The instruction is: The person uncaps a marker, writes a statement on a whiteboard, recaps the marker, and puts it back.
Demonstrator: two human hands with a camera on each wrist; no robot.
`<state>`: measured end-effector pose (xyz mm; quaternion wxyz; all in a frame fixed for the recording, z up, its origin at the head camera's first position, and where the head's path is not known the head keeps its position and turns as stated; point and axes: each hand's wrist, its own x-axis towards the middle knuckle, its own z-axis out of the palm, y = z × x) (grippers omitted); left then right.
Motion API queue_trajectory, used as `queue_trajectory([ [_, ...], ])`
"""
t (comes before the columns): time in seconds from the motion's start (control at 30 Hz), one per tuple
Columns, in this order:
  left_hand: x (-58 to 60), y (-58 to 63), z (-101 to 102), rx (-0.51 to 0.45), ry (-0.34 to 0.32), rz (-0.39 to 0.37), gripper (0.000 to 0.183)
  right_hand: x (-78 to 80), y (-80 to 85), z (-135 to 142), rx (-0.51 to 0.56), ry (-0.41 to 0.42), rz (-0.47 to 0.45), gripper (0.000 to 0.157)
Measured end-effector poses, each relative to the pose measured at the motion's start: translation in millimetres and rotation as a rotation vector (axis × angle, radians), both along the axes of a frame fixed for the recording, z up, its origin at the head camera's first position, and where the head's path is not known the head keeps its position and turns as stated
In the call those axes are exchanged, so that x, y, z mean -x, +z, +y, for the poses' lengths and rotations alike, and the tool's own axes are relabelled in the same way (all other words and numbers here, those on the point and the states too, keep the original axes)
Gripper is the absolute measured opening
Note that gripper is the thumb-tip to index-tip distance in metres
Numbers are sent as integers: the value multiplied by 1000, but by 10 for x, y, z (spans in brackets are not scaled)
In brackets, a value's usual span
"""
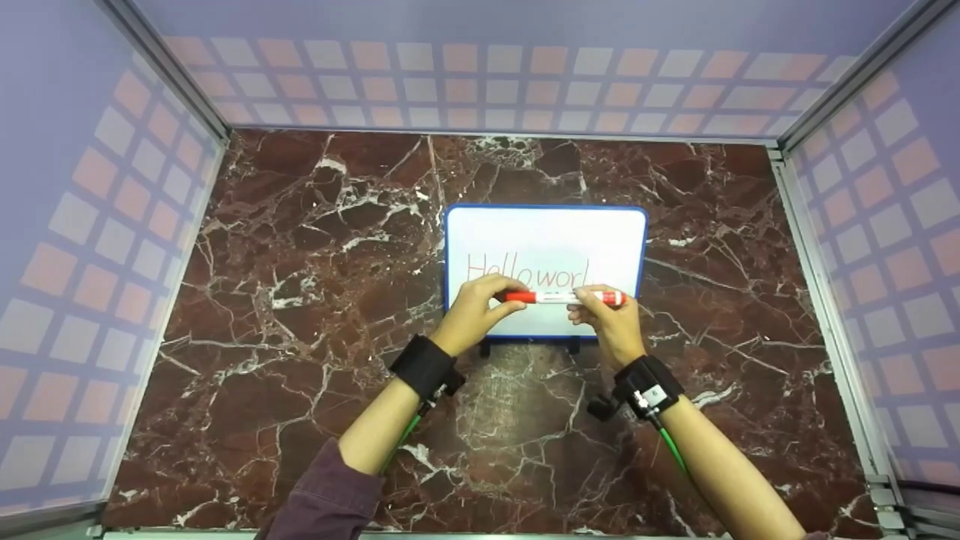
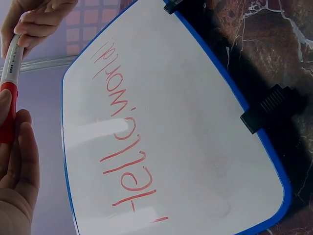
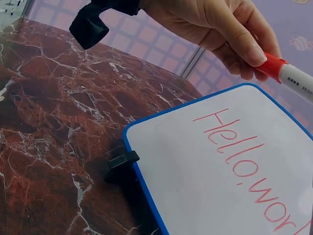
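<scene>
A white marker [image 1: 555, 298] with red ends is held level in front of the whiteboard [image 1: 525, 232] by both hands. My left hand [image 1: 480, 304] pinches its red cap [image 2: 10, 117] between thumb and fingers. At the other end, my right hand [image 1: 611, 319] grips the barrel near the red tail [image 1: 616, 298]. The blue-framed board carries red handwriting [image 3: 249, 161] that reads "Hello,world" in the left wrist view. In the head view, the hands and marker cover part of the board's lower half. Only the left hand shows in the right wrist view.
Small black feet [image 2: 271, 107] hold the board's lower edge on the dark red marbled table [image 1: 300, 375]. Checkered panels [image 1: 480, 82] enclose the table at the back and both sides. Each wrist wears a black band [image 1: 425, 367] with a green cable [image 1: 673, 450].
</scene>
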<state>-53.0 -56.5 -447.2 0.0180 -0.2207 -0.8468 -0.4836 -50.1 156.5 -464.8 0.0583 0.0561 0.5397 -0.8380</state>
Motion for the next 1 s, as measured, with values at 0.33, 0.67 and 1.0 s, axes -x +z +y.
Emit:
queue_trajectory([
  [0.33, 26, 18, -5, -5, -7, 13, 23, 5, 7, -40, 17, -1, -13, 24],
  [0.67, 48, 27, 6, -18, -19, 45, 22, 26, 12, -42, 10, -10, -43, 24],
  [1.0, 47, -26, -10, 18, -44, 79, 22, 40, -45, -86, 8, 3, -46, 24],
])
